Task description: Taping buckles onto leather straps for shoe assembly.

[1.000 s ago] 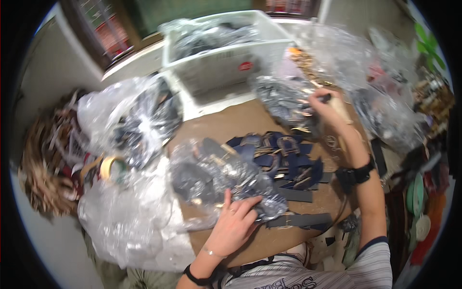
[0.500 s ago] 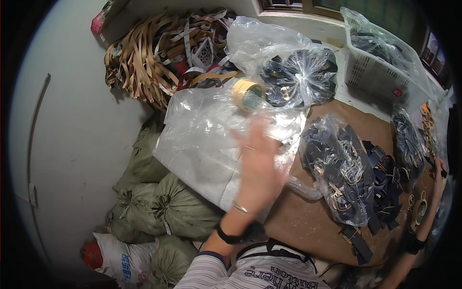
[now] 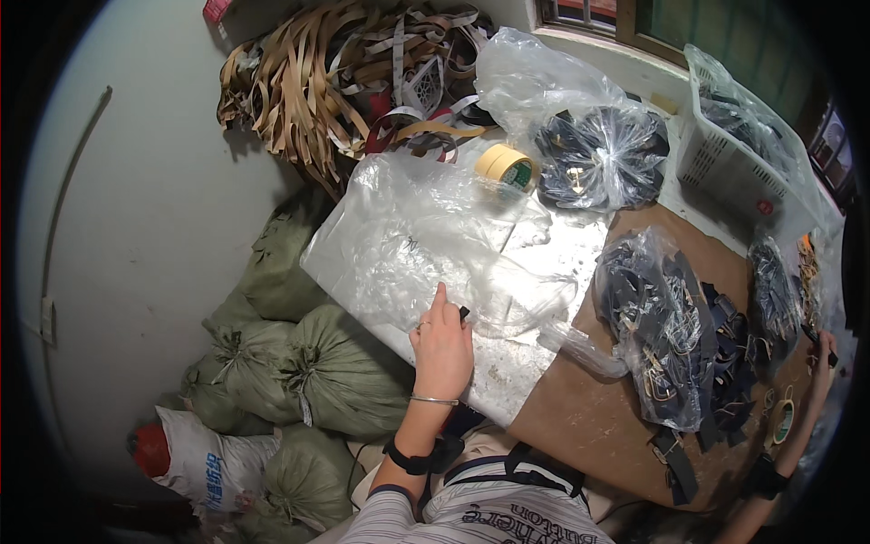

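My left hand (image 3: 442, 354) rests over a clear plastic bag (image 3: 399, 231) spread on a whitish sheet (image 3: 503, 381). Its index finger points forward and the other fingers curl in. A small black piece (image 3: 464, 314) pokes out beside them; most of it is hidden. At the far right my right hand (image 3: 825, 344) is closed around a thin dark object (image 3: 833, 360) whose kind I cannot make out. That hand is nearest a bagged bundle of dark straps (image 3: 775, 290). A roll of yellow tape (image 3: 507, 168) sits at the bag's far edge.
On the brown tabletop (image 3: 580, 408) lie a bag of dark buckled straps (image 3: 657, 326) and loose straps (image 3: 725, 363). Another bagged bundle (image 3: 603, 159) and a white crate (image 3: 743, 172) stand behind. Tan straps (image 3: 290, 91) hang far left; green sacks (image 3: 340, 367) are piled below.
My left hand has come down and back toward me, from a blurred spread to a curled shape on the plastic bag. The view has shifted a little. My right hand stays at the right edge.
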`<state>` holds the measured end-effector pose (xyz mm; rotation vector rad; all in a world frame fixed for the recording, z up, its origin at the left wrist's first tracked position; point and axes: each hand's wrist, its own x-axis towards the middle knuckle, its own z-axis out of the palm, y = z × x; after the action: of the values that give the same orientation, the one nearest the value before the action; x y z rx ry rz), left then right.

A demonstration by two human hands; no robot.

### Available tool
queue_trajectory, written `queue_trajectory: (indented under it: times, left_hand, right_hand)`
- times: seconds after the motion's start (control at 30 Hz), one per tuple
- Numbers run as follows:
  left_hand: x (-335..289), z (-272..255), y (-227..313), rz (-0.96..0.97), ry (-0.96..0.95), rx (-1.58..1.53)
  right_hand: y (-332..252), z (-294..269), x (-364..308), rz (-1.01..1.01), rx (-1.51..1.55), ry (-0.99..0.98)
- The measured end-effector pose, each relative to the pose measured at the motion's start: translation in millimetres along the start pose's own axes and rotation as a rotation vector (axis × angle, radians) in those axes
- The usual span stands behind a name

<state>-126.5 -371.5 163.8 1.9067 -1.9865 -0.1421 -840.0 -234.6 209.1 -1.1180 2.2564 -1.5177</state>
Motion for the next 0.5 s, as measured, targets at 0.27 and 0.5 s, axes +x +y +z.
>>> queue_trajectory:
  times: [0.27, 0.5]
  left_hand:
    - [6.9, -1.3, -0.5, 0.029, -0.097, 0.001]
    - [-5.5, 3.4, -56.0, 0.109, 0.008, -0.036]
  right_hand:
    - [-2.8, -15.1, -8.1, 0.075, 0.03, 0.117]
    - [-79.5, 78.7, -38.2, 0.124, 0.063, 0.127]
